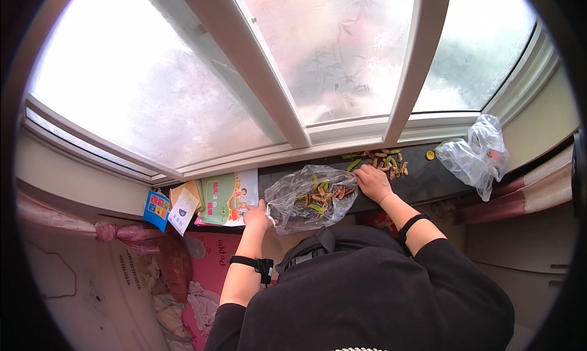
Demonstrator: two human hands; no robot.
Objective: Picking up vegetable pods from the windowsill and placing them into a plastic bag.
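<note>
A clear plastic bag [286, 195] lies on the dark windowsill in front of me. Inside it are green and brown bean pods [323, 197]. My left hand [257, 217] grips the bag's bunched left end. At the bag's right end is my right hand [375, 184], its fingers bent down towards the sill; whether they pinch the bag or a pod is hidden. Just beyond that hand, a loose heap of pods [392, 163], some green and some brown, lies against the window frame.
A yellow cap [430, 155] and a second clear plastic bag [477, 156] are on the sill to the right. Booklets [218, 199], a white card [182, 212] and a blue card [156, 211] lie at the left. Sliding windows [330, 53] rise behind the sill.
</note>
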